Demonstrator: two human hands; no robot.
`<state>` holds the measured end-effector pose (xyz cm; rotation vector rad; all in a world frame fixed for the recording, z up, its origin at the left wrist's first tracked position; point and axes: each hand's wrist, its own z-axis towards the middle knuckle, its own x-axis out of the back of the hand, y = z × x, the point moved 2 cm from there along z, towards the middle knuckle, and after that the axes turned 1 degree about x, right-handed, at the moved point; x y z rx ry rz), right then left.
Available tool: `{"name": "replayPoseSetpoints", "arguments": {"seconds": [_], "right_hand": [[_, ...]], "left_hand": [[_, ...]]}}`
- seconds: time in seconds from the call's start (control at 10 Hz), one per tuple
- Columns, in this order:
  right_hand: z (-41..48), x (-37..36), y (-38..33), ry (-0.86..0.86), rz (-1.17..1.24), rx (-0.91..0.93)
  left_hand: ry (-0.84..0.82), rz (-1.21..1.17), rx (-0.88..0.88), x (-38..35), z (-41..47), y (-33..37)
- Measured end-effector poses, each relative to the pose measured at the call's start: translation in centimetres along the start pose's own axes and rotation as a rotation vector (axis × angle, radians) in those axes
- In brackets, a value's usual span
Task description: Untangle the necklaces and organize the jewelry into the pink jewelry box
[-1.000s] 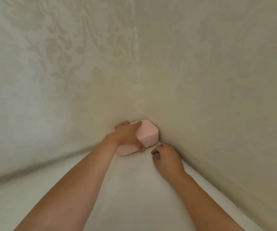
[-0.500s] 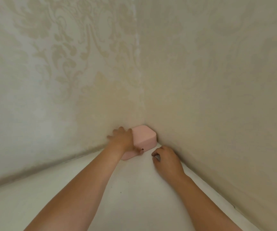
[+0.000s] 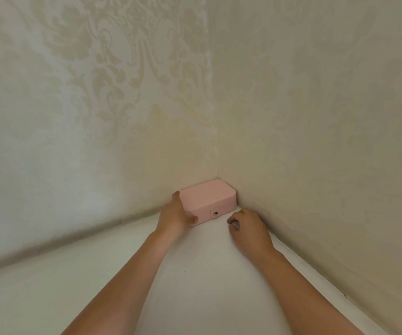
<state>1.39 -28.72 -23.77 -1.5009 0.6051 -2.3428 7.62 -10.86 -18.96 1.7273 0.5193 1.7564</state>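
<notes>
Two bare hands reach into a corner where patterned walls [image 3: 93, 122] meet. The pink jewelry box [image 3: 207, 199] sits closed on the white surface [image 3: 195, 274], tucked into that corner at 12 o'clock from the hands, its round clasp [image 3: 215, 213] facing the person. The left hand [image 3: 174, 218] grips the box's left end, at its 8 o'clock, with the thumb pressed on the front face and the fingers wrapped behind. The right hand [image 3: 249, 232] rests on the surface at the box's 5 o'clock, just beside it, with its fingers loosely curled and holding nothing.

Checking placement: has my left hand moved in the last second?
Yes. The left hand slid left, off the top of the pink jewelry box to its left end, away from the wall corner.
</notes>
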Motion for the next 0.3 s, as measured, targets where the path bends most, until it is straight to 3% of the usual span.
{"name": "replayPoseSetpoints", "arguments": {"seconds": [0.3], "right_hand": [[-0.6,0.9,-1.2,-0.111,-0.037,-0.019]], "left_hand": [[-0.057,0.13,0.027,4.9,-3.7,-1.1]]}}
